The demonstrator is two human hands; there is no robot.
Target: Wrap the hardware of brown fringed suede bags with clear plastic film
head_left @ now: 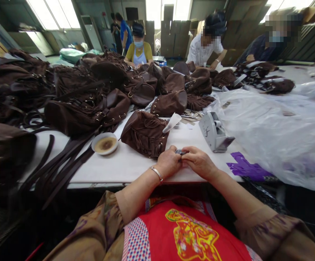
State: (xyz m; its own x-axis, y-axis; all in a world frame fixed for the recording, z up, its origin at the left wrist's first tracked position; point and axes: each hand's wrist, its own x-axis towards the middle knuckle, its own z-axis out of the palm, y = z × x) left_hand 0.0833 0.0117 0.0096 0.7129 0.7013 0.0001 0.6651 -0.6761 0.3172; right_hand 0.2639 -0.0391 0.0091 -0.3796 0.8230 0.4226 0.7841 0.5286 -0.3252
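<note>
My left hand and my right hand meet at the table's front edge, fingers pinched on a small grey crumpled bundle. Its exact kind is too small to make out, and fingertips cover part of it. Just beyond my left hand lies a dark brown fringed bag on its side. A white strip sticks out at the bag's right end. Right of my hands stands a grey-white holder with a black mark on its side.
Many brown bags are heaped across the table's left and back. Dark straps hang over the front edge. A dish holds brownish stuff. Clear plastic sheeting and a purple piece lie right. Several people work behind.
</note>
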